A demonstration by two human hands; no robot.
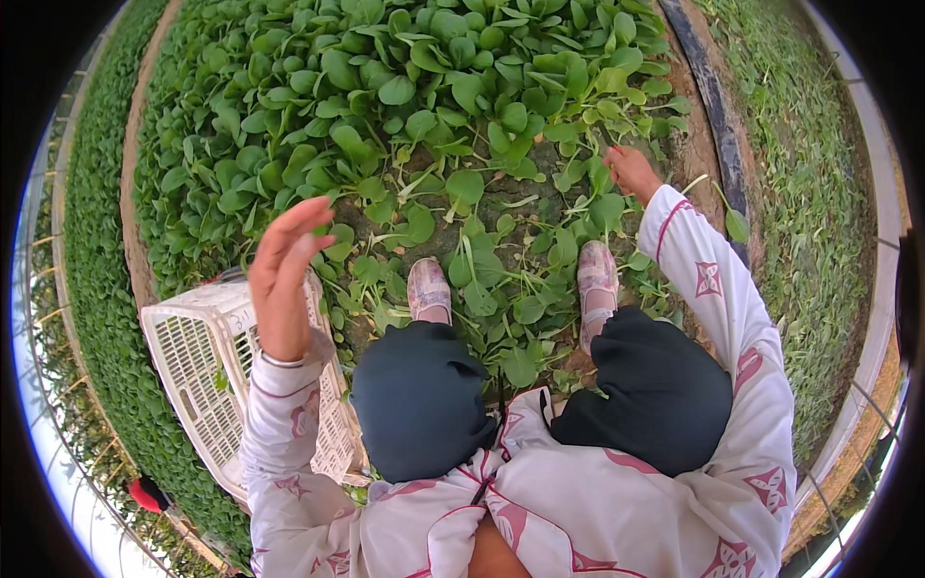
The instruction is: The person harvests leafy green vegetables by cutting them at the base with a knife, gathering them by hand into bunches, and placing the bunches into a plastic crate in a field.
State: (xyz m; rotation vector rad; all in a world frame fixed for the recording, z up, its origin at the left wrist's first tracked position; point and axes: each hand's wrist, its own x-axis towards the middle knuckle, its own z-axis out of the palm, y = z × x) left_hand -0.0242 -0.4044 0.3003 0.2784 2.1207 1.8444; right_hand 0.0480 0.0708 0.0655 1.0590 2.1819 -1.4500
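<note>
My left hand (pixel 285 278) is raised above the white plastic crate (pixel 235 314), with its fingers apart and nothing in them. Near the right edge of the leafy bed, my right hand (pixel 633 173) has its fingers curled around a small red object (pixel 616 149). Most of that object is hidden, so its kind is unclear. Close by the right hand are pale stems and leaves of the standing greens (pixel 611 79). Cut or loose leafy plants (pixel 480 267) lie on the soil between my shoes.
A dense stand of greens (pixel 347 94) fills the ground ahead. The crate's slatted side (pixel 195 383) faces left. A dark strip (pixel 712 94) runs along the soil path at right, beside another bed (pixel 788 180). Something red and black (pixel 149 495) shows at far left.
</note>
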